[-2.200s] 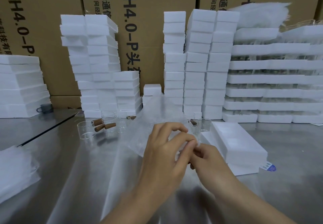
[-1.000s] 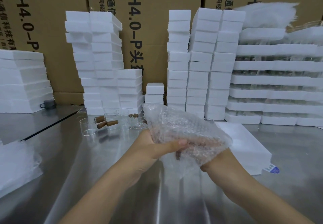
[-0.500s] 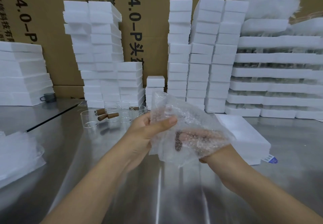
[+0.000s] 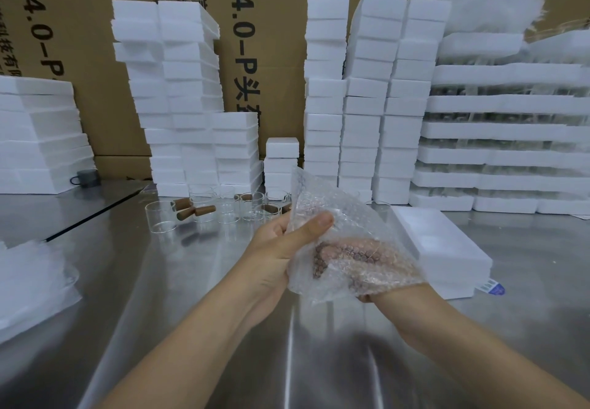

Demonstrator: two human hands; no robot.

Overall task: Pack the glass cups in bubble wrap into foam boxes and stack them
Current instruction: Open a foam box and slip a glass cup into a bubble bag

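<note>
One glass cup (image 4: 319, 260) lies wrapped: your left hand (image 4: 281, 249) pinches the bubble wrap (image 4: 322, 197) against unrolling. Your right hand (image 4: 370, 296) cradles beneath, grip unclear.

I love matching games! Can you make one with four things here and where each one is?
1 bubble wrap
2 glass cups
3 lone foam box
4 grey mug

A far left, beside a foam stack
B flat on the table, at the right
C between left hand and right hand
D standing unwrapped behind the left hand

Pairs: 1-C, 2-D, 3-B, 4-A
</note>
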